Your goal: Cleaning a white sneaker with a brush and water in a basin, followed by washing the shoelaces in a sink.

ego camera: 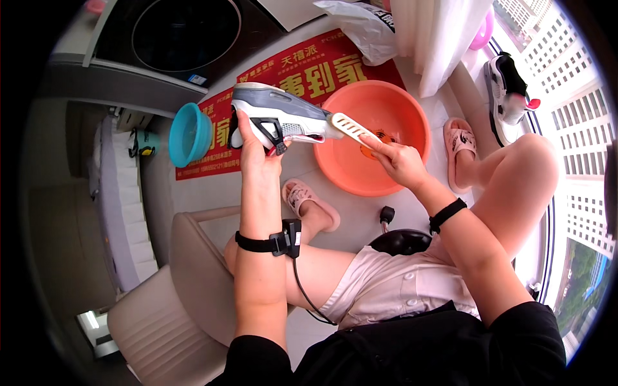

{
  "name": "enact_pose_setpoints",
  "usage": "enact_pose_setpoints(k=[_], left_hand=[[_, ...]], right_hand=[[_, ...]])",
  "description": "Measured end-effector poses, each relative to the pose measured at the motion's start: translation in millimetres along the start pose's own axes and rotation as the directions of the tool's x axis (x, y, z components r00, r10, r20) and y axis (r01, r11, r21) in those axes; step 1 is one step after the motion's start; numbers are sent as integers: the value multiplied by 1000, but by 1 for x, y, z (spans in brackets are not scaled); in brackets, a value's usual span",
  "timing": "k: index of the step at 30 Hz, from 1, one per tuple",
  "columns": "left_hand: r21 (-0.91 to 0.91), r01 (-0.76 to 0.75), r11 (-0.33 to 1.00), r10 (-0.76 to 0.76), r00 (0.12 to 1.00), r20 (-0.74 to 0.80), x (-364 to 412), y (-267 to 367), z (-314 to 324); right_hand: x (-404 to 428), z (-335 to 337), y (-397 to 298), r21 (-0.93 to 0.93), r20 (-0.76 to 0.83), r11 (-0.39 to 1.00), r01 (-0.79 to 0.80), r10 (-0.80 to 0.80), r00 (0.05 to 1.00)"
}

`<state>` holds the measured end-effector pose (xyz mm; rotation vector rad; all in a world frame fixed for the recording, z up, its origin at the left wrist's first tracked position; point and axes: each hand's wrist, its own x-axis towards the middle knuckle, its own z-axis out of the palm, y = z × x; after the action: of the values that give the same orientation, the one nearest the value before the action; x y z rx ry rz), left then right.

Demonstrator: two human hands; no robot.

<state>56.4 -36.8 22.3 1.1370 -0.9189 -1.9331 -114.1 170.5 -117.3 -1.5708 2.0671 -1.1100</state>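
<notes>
My left hand [259,144] holds a white, grey and black sneaker [289,116] on its side, its sole turned away from me. In my right hand [398,159] is the slotted handle of a cream-coloured brush [350,126]; its far end meets the end of the sneaker, and the bristles are hidden. Below both lies an orange plastic basin [372,186] on the floor, with an orange and black printed figure on its bottom. The matching sneaker [507,99] rests on the window ledge at the right.
A turquoise bucket [186,135] stands on a red printed mat [314,62] at the left of the basin. Behind are a white plastic bag [369,29] and a white curtain [429,38]. A beige chair [164,318] is at the lower left. My slippered feet flank the basin's near side.
</notes>
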Motion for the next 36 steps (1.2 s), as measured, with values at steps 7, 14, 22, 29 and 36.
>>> enact_pose_setpoints(k=[7, 14, 22, 29, 36], left_hand=[[5, -57, 998, 57, 998, -36, -3, 5, -8], [73, -178, 981, 170, 981, 96, 0, -5, -11], [255, -436, 863, 337, 873, 352, -1, 3, -36], [404, -484, 776, 268, 834, 483, -19, 7, -15], [388, -636, 667, 296, 704, 646, -23, 0, 2]], right_hand=[[-25, 60, 77, -219, 307, 873, -437, 487, 818], [-20, 81, 93, -307, 548, 746, -591, 646, 531], [-2, -47, -13, 355, 484, 648, -674, 489, 725], [-26, -136, -65, 626, 500, 452, -635, 392, 772], [-23, -127, -75, 831, 366, 395, -392, 142, 919]])
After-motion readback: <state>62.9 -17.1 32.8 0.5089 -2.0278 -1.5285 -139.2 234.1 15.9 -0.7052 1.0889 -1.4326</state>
